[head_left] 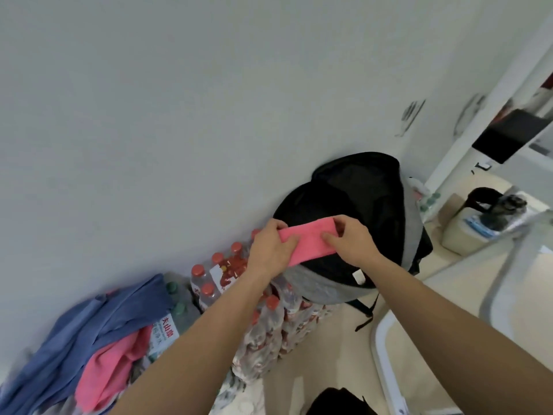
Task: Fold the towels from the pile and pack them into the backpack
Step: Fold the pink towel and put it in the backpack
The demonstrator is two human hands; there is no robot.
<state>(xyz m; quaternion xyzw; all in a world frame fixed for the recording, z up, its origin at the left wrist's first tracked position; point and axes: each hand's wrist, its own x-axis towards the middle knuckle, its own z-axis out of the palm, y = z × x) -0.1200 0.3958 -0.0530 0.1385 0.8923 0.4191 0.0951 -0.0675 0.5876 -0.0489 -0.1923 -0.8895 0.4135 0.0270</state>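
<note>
Folded pink towel [308, 239] over open backpack [368, 202], left hand [270, 250] and right hand [351, 241] pinching its ends

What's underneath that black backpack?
The backpack rests on shrink-wrapped packs of red-capped bottles stacked by the wall. Its grey base hides how far the packs run beneath it.
</note>
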